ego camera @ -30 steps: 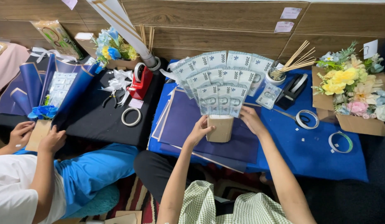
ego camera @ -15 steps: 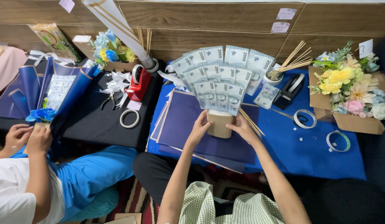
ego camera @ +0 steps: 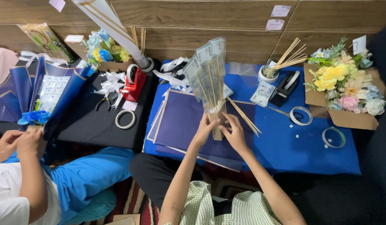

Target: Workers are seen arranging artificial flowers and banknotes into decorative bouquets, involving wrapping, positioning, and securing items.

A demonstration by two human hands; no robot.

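From my remote seat I first check the containers. A small round pot [ego camera: 268, 73] at the back of the blue cloth-covered counter [ego camera: 301, 150] holds a sheaf of thin wooden sticks [ego camera: 290, 54] that lean out to the right. A brown cardboard box [ego camera: 347, 118] at the right edge is packed with yellow, pink, white and pale blue artificial flowers [ego camera: 345, 85]. A second, smaller bunch of blue and yellow flowers [ego camera: 100, 46] stands at the back left.

The thing in hand is a fan of banknotes taped to wooden sticks [ego camera: 208, 68], set in a short tan paper cone [ego camera: 217, 121]. It stands upright over a stack of dark purple paper sheets [ego camera: 182, 125] and is turned nearly edge-on to me, so I see the sticks running down its near side. The cone sits between the two hands.

My left hand [ego camera: 204, 130] has its fingers curled against the left side of the cone, thumb and fingertips pressed to the paper. My right hand [ego camera: 234, 132] meets it from the right, fingers partly spread with the tips on the cone's lower half. A few loose sticks [ego camera: 243, 116] lie on the counter just beside the right hand.

A red tape dispenser [ego camera: 134, 81] and a tape ring [ego camera: 124, 119] sit on the black surface [ego camera: 93, 129] to the left, where another person's hands [ego camera: 18, 141] rest near a blue wrapped bouquet [ego camera: 43, 93].
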